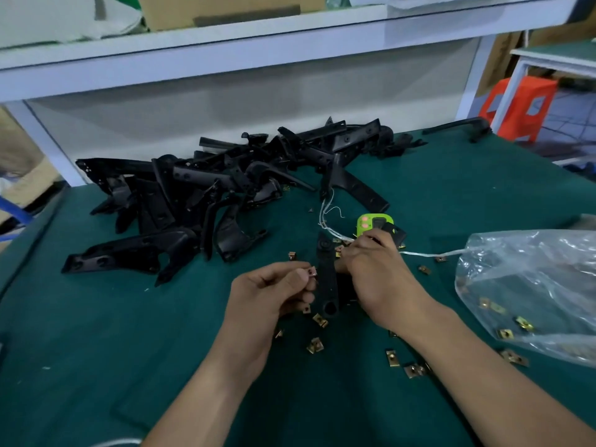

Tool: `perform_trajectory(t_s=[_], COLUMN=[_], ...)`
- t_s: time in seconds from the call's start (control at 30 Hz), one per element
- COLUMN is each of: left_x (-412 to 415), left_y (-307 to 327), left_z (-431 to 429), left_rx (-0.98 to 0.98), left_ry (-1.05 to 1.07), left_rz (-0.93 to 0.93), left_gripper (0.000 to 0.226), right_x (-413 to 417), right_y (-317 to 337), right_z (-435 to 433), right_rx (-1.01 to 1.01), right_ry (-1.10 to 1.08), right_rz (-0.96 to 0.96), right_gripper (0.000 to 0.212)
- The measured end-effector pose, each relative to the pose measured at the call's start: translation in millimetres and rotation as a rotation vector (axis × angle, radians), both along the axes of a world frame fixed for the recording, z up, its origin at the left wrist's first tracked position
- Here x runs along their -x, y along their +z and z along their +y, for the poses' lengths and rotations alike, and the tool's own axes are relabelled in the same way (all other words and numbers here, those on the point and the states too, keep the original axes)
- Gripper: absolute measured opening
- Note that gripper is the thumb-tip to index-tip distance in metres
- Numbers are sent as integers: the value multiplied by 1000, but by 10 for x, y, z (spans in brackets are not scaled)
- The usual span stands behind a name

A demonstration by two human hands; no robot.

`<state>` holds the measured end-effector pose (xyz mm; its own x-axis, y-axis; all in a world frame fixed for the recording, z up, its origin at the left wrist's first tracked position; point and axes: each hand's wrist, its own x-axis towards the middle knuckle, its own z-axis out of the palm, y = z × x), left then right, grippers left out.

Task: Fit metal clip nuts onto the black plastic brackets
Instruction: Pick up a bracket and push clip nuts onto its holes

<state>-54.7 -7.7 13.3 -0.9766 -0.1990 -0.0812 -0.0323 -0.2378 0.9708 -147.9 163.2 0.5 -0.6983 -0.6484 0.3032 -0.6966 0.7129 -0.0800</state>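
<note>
Left hand (271, 295) pinching clip nut (311, 271), right hand (377, 272) gripping bracket (327, 285), bracket pile (200, 188) behind, bag (529, 285) right

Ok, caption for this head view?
Left hand pinches a clip nut beside the black bracket held by the right hand, above loose nuts on the green mat.

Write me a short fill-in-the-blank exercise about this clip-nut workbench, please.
The left hand pinches a clip nut while the right hand grips a ____ bracket.
The pile of brackets lies on a ____ mat.
Spare clip nuts sit in a clear bag on the ____ side of the mat.
Missing words: black; green; right.
</note>
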Motion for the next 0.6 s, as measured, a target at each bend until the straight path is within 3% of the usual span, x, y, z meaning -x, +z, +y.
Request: perform_trajectory(t_s=[0.1, 0.33, 0.6], left_x=[-8, 13, 29], left_y=[-26, -65, -73], left_z=[-42, -44, -19], left_rx=[11, 71, 27], left_ry=[25, 42, 35], left_rz=[19, 6, -2], left_gripper=[19, 13, 15], right_x=[-11, -25, -52], right_y=[-2, 9, 4], right_z=[-14, 9, -38], right_rx=[-112, -64, -195], right_ry=[-21, -40, -27], right_rz=[3, -23, -8], right_gripper=[39, 43, 43])
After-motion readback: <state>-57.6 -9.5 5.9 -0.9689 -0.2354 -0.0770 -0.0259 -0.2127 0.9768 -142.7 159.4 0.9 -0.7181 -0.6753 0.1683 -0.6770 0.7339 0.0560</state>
